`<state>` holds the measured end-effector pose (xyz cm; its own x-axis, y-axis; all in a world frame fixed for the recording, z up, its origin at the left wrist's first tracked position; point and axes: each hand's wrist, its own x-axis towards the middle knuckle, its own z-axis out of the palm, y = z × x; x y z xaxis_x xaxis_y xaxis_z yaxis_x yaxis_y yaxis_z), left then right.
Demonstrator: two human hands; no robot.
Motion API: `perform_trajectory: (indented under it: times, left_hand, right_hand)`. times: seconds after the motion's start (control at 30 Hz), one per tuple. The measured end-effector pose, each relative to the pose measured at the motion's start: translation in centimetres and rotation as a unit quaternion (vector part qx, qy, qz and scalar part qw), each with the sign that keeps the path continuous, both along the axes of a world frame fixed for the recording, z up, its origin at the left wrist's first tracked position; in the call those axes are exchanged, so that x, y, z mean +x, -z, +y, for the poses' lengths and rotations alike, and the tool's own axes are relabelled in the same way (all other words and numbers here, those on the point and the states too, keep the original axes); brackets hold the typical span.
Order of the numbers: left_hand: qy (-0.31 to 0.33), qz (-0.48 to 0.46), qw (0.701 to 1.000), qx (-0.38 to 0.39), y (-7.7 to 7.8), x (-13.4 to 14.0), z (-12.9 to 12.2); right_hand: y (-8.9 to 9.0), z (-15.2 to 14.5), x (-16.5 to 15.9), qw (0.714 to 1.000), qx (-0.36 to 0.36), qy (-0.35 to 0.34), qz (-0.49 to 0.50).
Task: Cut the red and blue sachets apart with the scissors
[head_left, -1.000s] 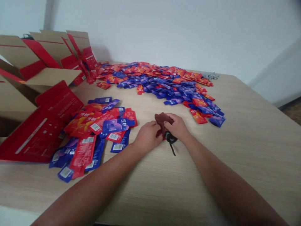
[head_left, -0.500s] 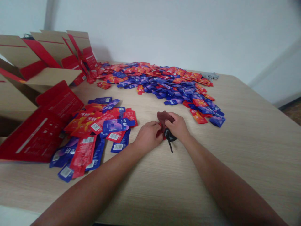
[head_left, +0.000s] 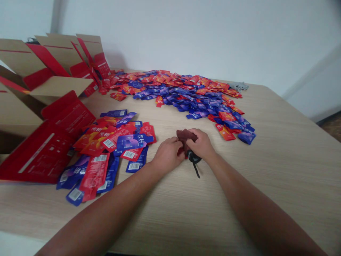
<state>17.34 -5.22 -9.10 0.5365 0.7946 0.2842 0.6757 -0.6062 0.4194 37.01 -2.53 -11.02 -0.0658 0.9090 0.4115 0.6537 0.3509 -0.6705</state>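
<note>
My right hand [head_left: 201, 144] pinches a maroon cloth piece [head_left: 183, 135] low over the table, its thumb pressed on top. From the same bundle, below the thumb, a black part [head_left: 193, 156] sticks out with a thin black cord hanging toward me. My left hand [head_left: 170, 153] is beside it, fingers curled and touching the cloth's left edge. What those fingers hold is hidden; only a sliver of red shows near their tips. To the left of that hand lies a loose heap of red and blue sachets [head_left: 130, 142].
A long pile of red, orange and blue sachets [head_left: 183, 96] runs along the back of the table [head_left: 279, 160]. Open red cardboard boxes [head_left: 34, 153] with raised flaps stand at the left. A grey cloth [head_left: 238, 86] lies at the back right, near the wall.
The maroon cloth has shifted slightly left and down, and its top is more folded over. The black cord now swings further right. Both hands have stayed nearly in place.
</note>
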Motion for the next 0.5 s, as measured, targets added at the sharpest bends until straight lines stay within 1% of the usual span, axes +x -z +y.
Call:
perform_trajectory:
  times: [0.07, 0.27, 0.4, 0.5]
  left_hand:
    - [-0.001, -0.002, 1.000, 0.004, 0.13, -0.05, 0.00]
    - [-0.001, -0.007, 1.000, 0.003, 0.14, -0.01, 0.04]
    - [0.004, -0.008, 1.000, 0.000, 0.13, 0.04, 0.06]
    - [0.001, -0.002, 1.000, -0.001, 0.15, 0.01, 0.04]
  right_hand:
    - [-0.07, -0.03, -0.05, 1.000, -0.004, -0.019, 0.004]
    - [0.27, 0.20, -0.04, 0.999, -0.021, -0.017, 0.023]
    - [0.49, 0.38, -0.02, 0.999, -0.022, 0.009, 0.032]
    - [0.65, 0.56, 0.10, 0.999, -0.016, 0.041, 0.022]
